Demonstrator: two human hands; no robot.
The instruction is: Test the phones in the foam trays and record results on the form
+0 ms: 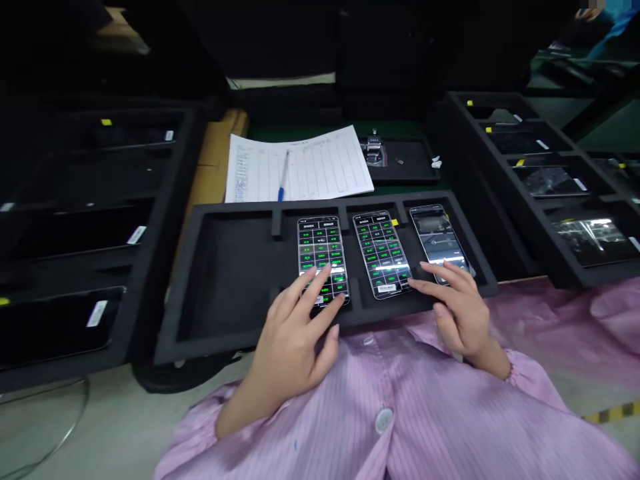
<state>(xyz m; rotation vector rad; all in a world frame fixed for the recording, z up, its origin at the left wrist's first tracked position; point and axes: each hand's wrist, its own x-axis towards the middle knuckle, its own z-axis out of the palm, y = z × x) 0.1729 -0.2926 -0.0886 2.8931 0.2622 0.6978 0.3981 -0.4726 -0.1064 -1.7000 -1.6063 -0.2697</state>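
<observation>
Three lit smartphones lie in a black foam tray (225,208) in front of me. The left smartphone (320,250) shows a grid of green labels; fingers of my left hand (297,333) rest over its lower part, spread and holding nothing. A similar green grid fills the middle smartphone (381,250), which has a white barcode sticker near its bottom. My right hand (463,310) has its index fingertip at that phone's lower right corner, while other fingers reach over the lower end of the right smartphone (434,230). The right phone's screen shows a greyish picture.
Behind the tray lie a printed form (325,157) and a blue pen (283,177). A small metal device (374,150) sits in a dark tray beyond. Foam trays with more phones stand at left (165,200) and right (543,150).
</observation>
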